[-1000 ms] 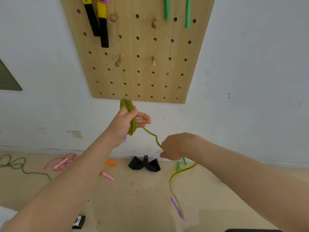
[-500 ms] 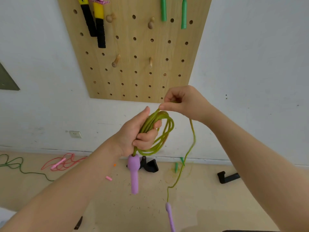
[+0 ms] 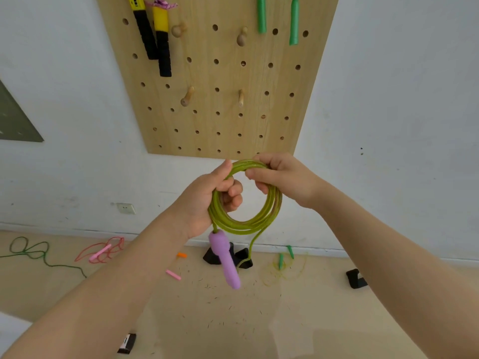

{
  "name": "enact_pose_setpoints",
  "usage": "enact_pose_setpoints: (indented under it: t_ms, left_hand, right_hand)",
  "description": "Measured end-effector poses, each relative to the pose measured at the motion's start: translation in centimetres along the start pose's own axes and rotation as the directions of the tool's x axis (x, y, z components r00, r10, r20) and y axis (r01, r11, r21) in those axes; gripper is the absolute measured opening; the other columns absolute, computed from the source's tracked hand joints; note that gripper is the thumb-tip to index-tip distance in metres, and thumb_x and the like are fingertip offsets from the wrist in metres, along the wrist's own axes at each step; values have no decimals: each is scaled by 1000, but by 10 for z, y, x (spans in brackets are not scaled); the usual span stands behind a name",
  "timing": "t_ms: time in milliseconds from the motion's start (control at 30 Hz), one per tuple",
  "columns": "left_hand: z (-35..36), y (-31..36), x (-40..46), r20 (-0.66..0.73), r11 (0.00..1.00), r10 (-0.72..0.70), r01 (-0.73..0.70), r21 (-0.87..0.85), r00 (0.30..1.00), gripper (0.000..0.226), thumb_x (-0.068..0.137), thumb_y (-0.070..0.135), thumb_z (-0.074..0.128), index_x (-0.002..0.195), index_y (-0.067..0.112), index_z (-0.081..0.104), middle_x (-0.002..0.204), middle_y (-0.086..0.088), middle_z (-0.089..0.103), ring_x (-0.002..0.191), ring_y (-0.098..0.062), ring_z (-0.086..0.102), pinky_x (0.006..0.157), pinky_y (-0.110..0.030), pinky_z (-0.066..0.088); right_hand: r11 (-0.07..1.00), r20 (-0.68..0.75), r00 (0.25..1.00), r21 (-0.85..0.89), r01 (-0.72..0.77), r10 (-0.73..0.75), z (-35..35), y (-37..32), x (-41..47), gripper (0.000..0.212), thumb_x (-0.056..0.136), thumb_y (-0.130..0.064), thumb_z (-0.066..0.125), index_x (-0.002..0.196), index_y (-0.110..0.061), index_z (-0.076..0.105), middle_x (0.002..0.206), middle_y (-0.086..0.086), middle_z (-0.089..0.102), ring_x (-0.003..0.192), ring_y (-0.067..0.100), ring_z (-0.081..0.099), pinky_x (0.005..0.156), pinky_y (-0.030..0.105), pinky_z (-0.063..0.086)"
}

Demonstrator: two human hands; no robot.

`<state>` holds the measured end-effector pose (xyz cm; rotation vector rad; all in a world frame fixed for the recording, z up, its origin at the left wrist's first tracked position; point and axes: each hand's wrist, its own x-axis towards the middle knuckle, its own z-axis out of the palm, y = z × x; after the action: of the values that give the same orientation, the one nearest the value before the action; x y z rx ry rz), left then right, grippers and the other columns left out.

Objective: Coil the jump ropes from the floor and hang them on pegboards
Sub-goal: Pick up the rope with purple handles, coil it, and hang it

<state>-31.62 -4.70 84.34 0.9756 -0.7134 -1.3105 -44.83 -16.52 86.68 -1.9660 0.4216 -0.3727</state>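
A yellow-green jump rope (image 3: 269, 213) is wound into a round coil in front of me, below the wooden pegboard (image 3: 220, 120). My left hand (image 3: 207, 200) grips the coil's left side, fingers curled through the loop. One purple handle (image 3: 226, 257) hangs down from under that hand. My right hand (image 3: 282, 180) pinches the top of the coil between thumb and fingers. A loose strand drops from the coil's lower right toward the floor; the second handle is hidden. Two free wooden pegs (image 3: 187, 97) (image 3: 241, 97) stick out of the board's middle.
Black-and-yellow handles (image 3: 155, 35) and green handles (image 3: 294, 22) hang at the board's top. On the floor lie a red rope with pink handles (image 3: 102, 252), a dark green rope (image 3: 31, 251), a thin yellow rope with green handles (image 3: 285, 263), and black stands (image 3: 212, 255) (image 3: 356, 278).
My right hand has brought the rope up from low down and laid further loops onto the coil. The coil has grown, and the hanging strand has shortened. The trailing purple handle has left view.
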Motion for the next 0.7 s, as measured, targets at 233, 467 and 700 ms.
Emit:
enact_pose_setpoints:
  t_ms: [233, 467, 700]
  left_hand:
    - [-24, 12, -2, 289, 870, 203, -37, -491, 936, 26, 78, 35, 69, 65, 16, 57, 43, 8, 36, 29, -5, 22, 33, -16, 33]
    - [-51, 14, -3, -441, 959, 178, -255, -123, 880, 25, 95, 25, 44, 72, 16, 46, 48, 2, 59, 28, -4, 37, 33, -13, 30]
    - [-21, -28, 2, -332, 800, 162, 73, 595, 929, 19, 99, 28, 39, 91, 17, 51, 70, 2, 69, 67, -16, 67, 62, -25, 49]
  right_hand:
    - [985, 66, 987, 87, -149, 144, 1, 33, 3, 55, 96, -47, 34, 71, -9, 64, 51, 5, 43, 47, 13, 36, 51, 19, 34]
    - [797, 87, 926, -542, -266, 368, 15, 84, -5, 23, 98, -25, 43, 103, -17, 65, 88, 0, 59, 74, 13, 48, 64, 20, 37]
    - [538, 446, 870, -796, 278, 210, 61, 6, -3, 22, 93, -23, 50, 82, -7, 59, 67, -6, 44, 71, 12, 39, 64, 28, 34]
